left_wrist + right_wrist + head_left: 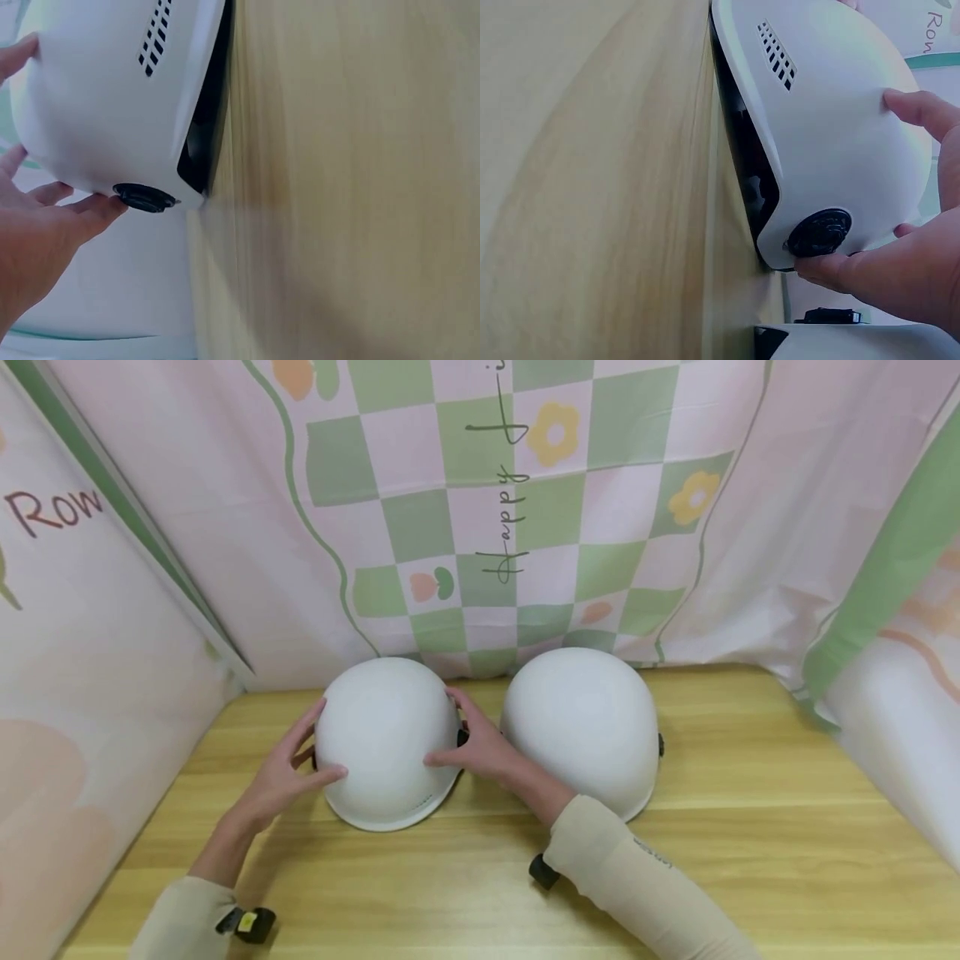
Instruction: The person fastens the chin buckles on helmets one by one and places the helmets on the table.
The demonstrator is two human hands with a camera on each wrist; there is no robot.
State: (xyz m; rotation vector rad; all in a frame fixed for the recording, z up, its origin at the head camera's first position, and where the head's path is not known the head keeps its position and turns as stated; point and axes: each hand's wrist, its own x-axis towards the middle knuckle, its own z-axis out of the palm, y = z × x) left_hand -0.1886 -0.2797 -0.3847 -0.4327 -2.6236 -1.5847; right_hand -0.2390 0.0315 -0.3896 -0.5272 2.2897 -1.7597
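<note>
A white helmet (pixel 386 743) stands dome up on the table at the left. My left hand (pixel 281 777) grips its left side, thumb on the front of the shell. From the right, my right hand (pixel 483 743) holds the opposite side, thumb likewise toward the front. In the left wrist view, fingers reach a black round side piece (pixel 146 197) close to the rim. A matching black round piece (pixel 821 232) shows in the right wrist view, with a fingertip at its edge. Rows of small vent holes (pixel 778 56) run above the rim.
A second white helmet (pixel 581 727) stands just to the right, partly behind my right forearm. Both helmets are on a wood-grain table (pixel 420 893). A checked, printed curtain (pixel 480 527) hangs at the back, and another printed cloth (pixel 97 610) borders the left.
</note>
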